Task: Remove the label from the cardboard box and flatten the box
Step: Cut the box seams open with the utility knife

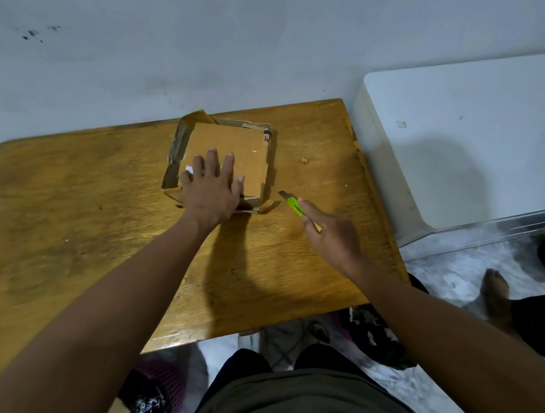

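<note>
A brown cardboard box (239,141) lies at the far middle of the wooden table (93,211), its flaps splayed out around a flat top panel. My left hand (212,188) presses flat on the near left part of that panel, fingers spread. A small white scrap of label (188,169) shows just beside my fingers. My right hand (331,233) is to the right of the box, gripping a green utility knife (295,207) whose blade points at the box's near right corner without touching it.
A white appliance or cabinet (472,140) stands right of the table. A grey wall rises directly behind the table. Below the near edge are my legs, dark bags and clutter on the floor, and another person's bare foot (496,292) at the right.
</note>
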